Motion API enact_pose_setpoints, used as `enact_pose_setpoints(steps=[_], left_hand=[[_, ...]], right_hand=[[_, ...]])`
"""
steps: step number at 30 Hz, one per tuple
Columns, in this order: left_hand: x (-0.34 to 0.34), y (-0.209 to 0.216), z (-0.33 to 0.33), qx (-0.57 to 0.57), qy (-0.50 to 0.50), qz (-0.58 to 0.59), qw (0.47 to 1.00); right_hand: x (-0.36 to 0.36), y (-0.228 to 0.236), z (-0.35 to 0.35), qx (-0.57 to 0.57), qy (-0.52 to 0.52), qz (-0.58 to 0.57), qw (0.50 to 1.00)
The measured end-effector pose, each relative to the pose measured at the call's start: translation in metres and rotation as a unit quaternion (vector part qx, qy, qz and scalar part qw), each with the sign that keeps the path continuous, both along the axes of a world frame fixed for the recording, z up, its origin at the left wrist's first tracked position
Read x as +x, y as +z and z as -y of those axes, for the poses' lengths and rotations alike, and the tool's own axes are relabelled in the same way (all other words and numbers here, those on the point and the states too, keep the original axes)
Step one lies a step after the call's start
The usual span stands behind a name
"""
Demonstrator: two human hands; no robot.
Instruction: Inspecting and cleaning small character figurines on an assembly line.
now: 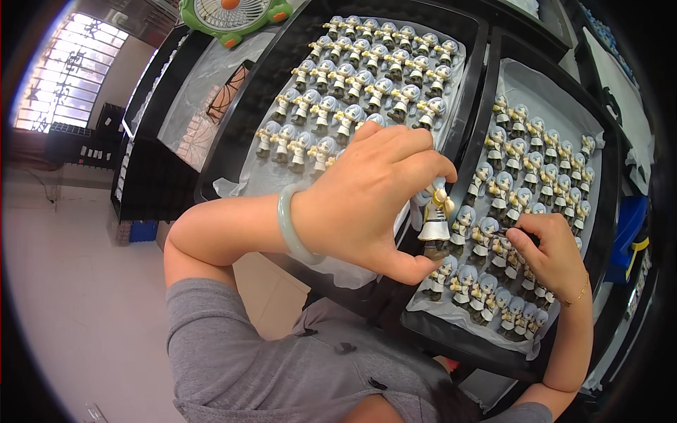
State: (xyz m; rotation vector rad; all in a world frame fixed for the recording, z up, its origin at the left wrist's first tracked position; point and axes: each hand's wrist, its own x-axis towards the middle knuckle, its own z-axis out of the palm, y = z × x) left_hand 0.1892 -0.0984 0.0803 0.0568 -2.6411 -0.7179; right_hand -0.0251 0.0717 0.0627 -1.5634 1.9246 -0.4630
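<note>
My left hand (370,194), with a pale green bangle at the wrist, grips a small figurine (434,224) upright between thumb and fingers. The figurine has a white and gold outfit and brown boots; my fingers partly cover its head. Over the right tray (416,321), my right hand (553,254) is closed in a pinch. A thin dark piece shows at its fingertips, too small to name. Around and below both hands, rows of matching figurines (486,236) with pale blue-grey hair stand on the tray's white lining.
A second black tray (233,151) on the left holds more rows of these figurines. Beyond it is a green fan (229,17) with an orange centre. A blue holder (627,236) with a yellow part sits at the far right. Black racks (151,166) stand at left.
</note>
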Motion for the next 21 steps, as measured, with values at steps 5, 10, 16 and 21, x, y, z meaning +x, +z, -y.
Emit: enact_pose_setpoints(steps=[5,10,16,21], left_hand=[[0.0012,-0.0008,-0.001,-0.001,0.004,-0.006,1.0],[0.0004,0.0011,0.0001,0.002,0.0,0.013,1.0],[-0.003,0.0052,0.0015,0.043,-0.057,0.02,0.997],[0.0022,0.0044,0.0035,0.046,-0.084,0.008,0.995]], right_hand=[[0.0002,-0.0014,-0.0006,-0.007,0.004,0.001,1.0],[-0.0003,-0.0016,-0.0005,-0.006,0.003,0.001,1.0],[-0.0008,-0.0016,-0.0026,-0.01,0.0,-0.002,1.0],[0.0012,0.0014,0.0002,-0.01,0.011,0.008,1.0]])
